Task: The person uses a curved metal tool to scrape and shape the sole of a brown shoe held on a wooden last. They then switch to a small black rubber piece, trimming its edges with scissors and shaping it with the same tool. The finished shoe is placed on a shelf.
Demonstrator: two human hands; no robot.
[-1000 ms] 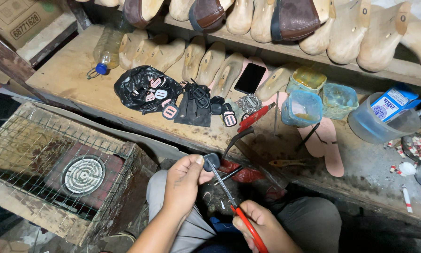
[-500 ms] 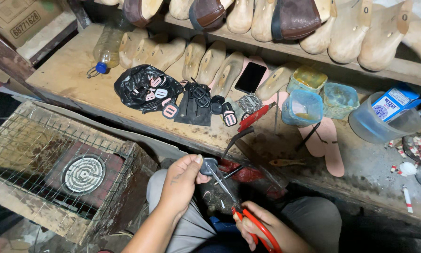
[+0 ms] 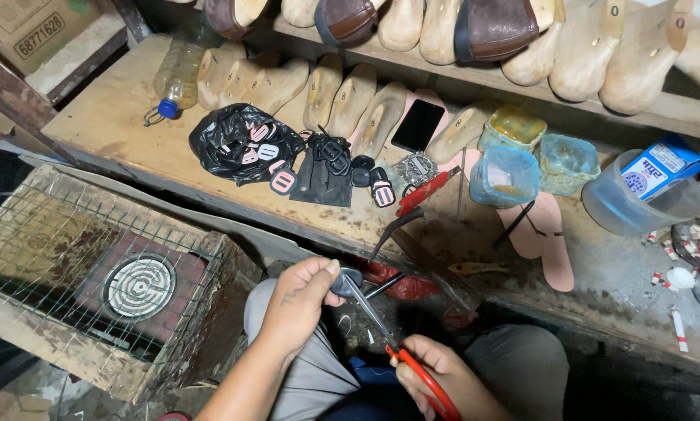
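One long wooden desk (image 3: 108, 125) runs across the view, edge close above the person's lap, so stock stays within reach. Along its far side, from 10 to 1 o'clock, wooden shoe lasts (image 3: 350, 97) lie in a row, soles up and side by side; likely sorted that way for quick picking. At 8 o'clock, beside the knee, a wire-covered crate (image 3: 61, 257) holds a coil heater (image 3: 138, 287) under the mesh, presumably to keep things off the element. A black plastic bag (image 3: 237, 140) sits open at 11 o'clock with small buckles (image 3: 282, 181) spilled next to it, close to the work. At 2 o'clock stand blue plastic tubs (image 3: 506, 175) and a clear jug (image 3: 631, 206); pink insoles (image 3: 549, 242) lie flat at 3 o'clock.

Left hand (image 3: 299, 292), at centre, is closed thumb against fingers on a small dark piece (image 3: 348, 279), held up over the lap, clear of the desk, so the tool can reach it. Right hand (image 3: 436, 374), at 5 o'clock, is wrapped around the red handles of pliers (image 3: 397, 347); their nose points to 11 o'clock and meets the dark piece. Whether the nose bites it or only touches: cannot tell.
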